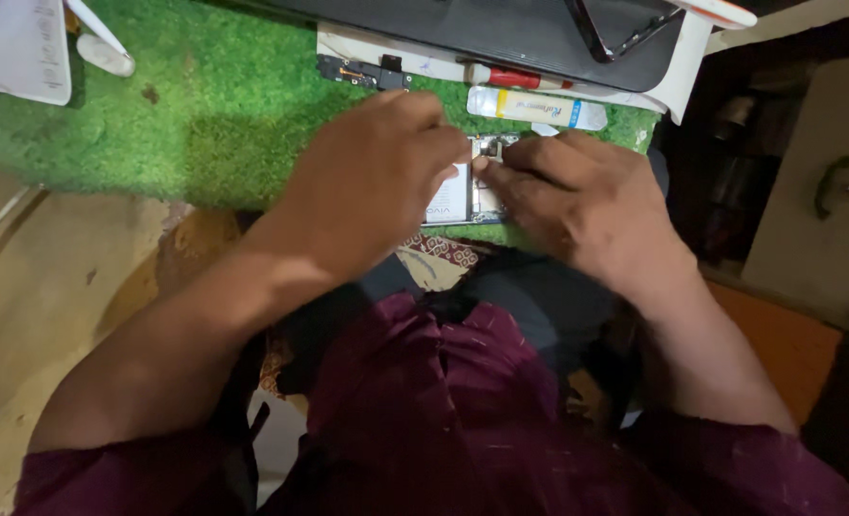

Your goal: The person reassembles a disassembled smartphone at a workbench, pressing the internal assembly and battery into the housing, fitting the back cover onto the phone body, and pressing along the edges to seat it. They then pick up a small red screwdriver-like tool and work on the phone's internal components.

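An opened phone (pixel 465 196) with its back off lies on a green artificial-grass mat (pixel 205 105), mostly hidden under my two hands. My left hand (pixel 372 182) covers the phone's left side, fingers curled down onto it. My right hand (pixel 577 196) rests on its right side, with the fingertips pressed at the phone's upper inner part. Fingertips of both hands meet over the top of the phone; whether something small is pinched there is hidden.
Behind the phone lie a red-handled screwdriver (pixel 510 76), a small clear glue tube (pixel 537 107), a loose black phone part (pixel 362 73) and a dark flat panel (pixel 501 33) on a white board. White paper (pixel 19 48) sits far left. A drawer handle (pixel 840 186) is at right.
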Tool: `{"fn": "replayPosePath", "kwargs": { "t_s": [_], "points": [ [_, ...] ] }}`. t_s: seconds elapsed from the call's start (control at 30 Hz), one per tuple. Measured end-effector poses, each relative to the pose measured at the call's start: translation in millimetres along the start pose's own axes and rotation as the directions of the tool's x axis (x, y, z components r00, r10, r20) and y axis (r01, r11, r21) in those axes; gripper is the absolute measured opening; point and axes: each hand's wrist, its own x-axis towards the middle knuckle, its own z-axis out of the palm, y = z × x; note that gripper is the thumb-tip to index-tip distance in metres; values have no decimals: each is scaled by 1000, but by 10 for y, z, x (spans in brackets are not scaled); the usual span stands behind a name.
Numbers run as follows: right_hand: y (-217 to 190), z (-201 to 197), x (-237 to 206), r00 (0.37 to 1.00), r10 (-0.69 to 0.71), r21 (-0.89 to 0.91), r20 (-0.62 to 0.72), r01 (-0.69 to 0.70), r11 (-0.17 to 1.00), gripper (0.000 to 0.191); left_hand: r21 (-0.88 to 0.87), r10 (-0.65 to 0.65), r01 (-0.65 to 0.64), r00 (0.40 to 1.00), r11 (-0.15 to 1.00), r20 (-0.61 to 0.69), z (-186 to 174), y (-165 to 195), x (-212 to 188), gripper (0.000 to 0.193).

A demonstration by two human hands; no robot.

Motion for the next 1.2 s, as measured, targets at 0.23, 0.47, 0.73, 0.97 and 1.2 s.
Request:
{"fn": "replayPosePath", "kwargs": {
  "t_s": [0.23, 0.47, 0.73, 0.97, 1.2],
  "points": [
    [38, 47, -7, 997, -55, -37, -46, 54, 998, 24, 118, -17, 25, 998, 993, -67, -207, -64, -111, 12],
    [143, 199, -155, 992, -71, -14, -101, 70, 997, 18, 95, 23, -1, 973, 996, -231, -403, -20, -185, 14],
    [432, 67, -346, 918, 254, 157, -305, -215, 964, 26, 112, 143, -144, 990, 983, 20, -188, 40, -134, 49],
    [435, -102, -231, 850, 317, 158, -421, -276, 948, 12, 191, 111, -139, 982, 972, 150, -192, 141, -83, 70],
    [451, -49, -265, 828, 357, 298, -432, -242, 923, 22, 81, 100, -109, 988, 991, 116, -231, 121, -37, 63]
  ]
}}
